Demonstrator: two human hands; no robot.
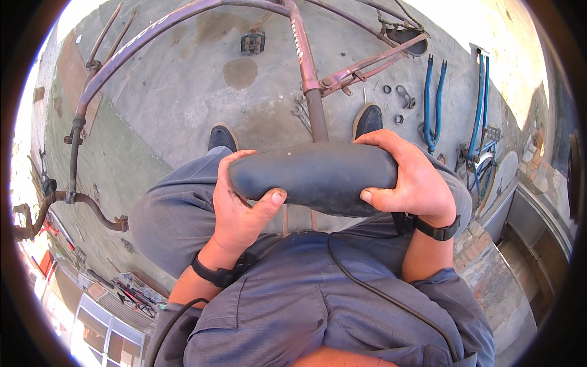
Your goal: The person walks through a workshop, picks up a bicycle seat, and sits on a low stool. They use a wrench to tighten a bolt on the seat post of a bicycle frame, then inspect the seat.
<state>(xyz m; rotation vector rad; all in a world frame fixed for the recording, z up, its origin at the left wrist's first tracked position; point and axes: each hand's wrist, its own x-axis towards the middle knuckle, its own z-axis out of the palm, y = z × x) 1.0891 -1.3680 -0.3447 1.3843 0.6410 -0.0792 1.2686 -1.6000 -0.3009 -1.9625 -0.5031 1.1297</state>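
Both hands are wrapped round a fat black inner tube [313,178], held flat across the lap, just above the knees. Left hand [239,208] has its grip closed on the left end, fingers curled over the top and thumb pressed on the near side. Right hand [411,178] is clamped on the right end the same way. The tube spans the gap between them. Behind it, a rusty purple bike frame [304,55] stands on the concrete floor [183,104], with blue forks [433,104] lying off to the right.
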